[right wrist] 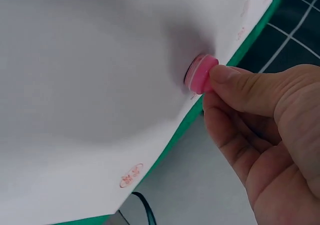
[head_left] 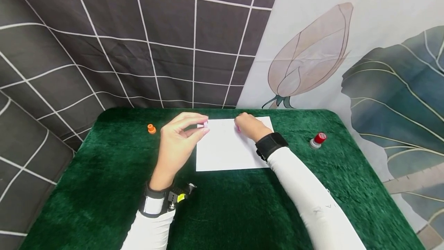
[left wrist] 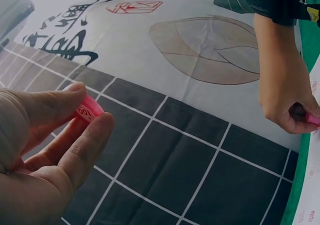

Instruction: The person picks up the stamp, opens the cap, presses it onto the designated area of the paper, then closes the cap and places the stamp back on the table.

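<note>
Plainly, the stubby stamp [right wrist: 202,74] is pink with a pale band.

This looks like a small recording corner; whether at home or in an office, I can't tell. Creased fabric [head_left: 166,22], part dark grid, part white with a printed bud [head_left: 308,57] and leaves [head_left: 402,84], backs my green-covered table [head_left: 100,188]. I'm wearing black wrist straps [head_left: 272,146].
</note>
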Available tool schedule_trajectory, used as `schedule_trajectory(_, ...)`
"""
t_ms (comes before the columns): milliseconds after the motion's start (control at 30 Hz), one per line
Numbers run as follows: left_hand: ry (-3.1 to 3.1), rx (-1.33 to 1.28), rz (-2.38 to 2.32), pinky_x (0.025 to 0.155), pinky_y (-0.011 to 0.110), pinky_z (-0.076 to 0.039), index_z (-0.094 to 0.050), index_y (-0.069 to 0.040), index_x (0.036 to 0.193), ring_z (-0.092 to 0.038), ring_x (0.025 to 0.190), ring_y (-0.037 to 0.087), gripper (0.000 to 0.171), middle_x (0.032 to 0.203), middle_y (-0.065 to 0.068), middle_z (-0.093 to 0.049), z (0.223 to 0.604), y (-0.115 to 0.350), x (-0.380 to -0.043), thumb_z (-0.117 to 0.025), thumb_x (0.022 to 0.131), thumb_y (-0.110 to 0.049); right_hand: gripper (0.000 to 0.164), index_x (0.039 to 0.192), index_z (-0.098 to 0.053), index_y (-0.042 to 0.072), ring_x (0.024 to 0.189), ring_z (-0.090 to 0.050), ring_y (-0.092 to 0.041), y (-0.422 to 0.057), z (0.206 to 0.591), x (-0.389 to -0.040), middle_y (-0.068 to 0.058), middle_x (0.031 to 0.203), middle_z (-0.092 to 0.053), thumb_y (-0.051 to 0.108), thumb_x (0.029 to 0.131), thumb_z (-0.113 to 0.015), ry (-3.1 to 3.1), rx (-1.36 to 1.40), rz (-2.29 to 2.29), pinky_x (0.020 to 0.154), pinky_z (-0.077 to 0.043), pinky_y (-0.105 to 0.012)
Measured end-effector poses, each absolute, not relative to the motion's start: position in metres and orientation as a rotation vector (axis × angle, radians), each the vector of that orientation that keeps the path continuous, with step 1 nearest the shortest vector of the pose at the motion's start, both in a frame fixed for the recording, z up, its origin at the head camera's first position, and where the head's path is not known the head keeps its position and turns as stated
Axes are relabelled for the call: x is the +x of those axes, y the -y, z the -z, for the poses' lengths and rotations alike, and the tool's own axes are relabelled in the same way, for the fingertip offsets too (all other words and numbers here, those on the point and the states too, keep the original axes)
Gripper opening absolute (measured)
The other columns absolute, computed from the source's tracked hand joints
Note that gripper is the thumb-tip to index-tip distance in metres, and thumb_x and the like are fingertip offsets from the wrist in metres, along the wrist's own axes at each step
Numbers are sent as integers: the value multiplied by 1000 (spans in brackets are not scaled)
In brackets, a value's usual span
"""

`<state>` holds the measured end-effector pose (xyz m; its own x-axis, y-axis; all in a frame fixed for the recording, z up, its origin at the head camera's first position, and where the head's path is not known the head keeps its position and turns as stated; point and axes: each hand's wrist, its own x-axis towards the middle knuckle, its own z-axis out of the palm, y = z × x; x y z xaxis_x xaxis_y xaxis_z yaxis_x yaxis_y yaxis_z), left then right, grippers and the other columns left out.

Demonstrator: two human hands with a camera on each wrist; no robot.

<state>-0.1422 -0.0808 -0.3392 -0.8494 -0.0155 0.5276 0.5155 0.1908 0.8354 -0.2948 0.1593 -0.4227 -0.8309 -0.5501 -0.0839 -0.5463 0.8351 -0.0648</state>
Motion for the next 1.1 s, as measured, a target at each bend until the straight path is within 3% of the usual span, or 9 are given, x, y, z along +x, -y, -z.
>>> schedule_trajectory(167,2048,-470,1686,93,27,-60,-79,-2,110,-71,105,14,30,114,7,-76,337,82,-142,-86,81,-2,18,88,-71,6,89,-67,-23,-155,421,-297,-11,98,-72,-10,91,-65,-2908,-839,72,75,-57,-38)
schedule_trajectory(467,2051,-449,1704,91,26,-60,-79,0,110,-71,103,15,29,113,8,-76,335,83,-141,-84,82,3,18,99,-75,5,95,-68,-23,-157,426,-295,-12,107,-75,-7,95,-62,-2956,-816,116,82,-59,-39)
schedule_trajectory(767,2052,-429,1712,92,26,-60,-79,-1,110,-71,104,14,29,114,7,-76,337,81,-140,-85,82,0,19,80,-68,9,93,-69,-26,-156,424,-288,-12,104,-74,-8,88,-67,-2989,-817,66,72,-57,-39)
schedule_trajectory(1100,2082,-450,1706,92,25,-59,-79,-1,110,-71,103,16,29,113,8,-75,340,78,-141,-84,82,2,18,96,-76,7,96,-72,-26,-162,429,-290,-11,103,-76,-7,93,-66,-2982,-818,99,82,-61,-39)
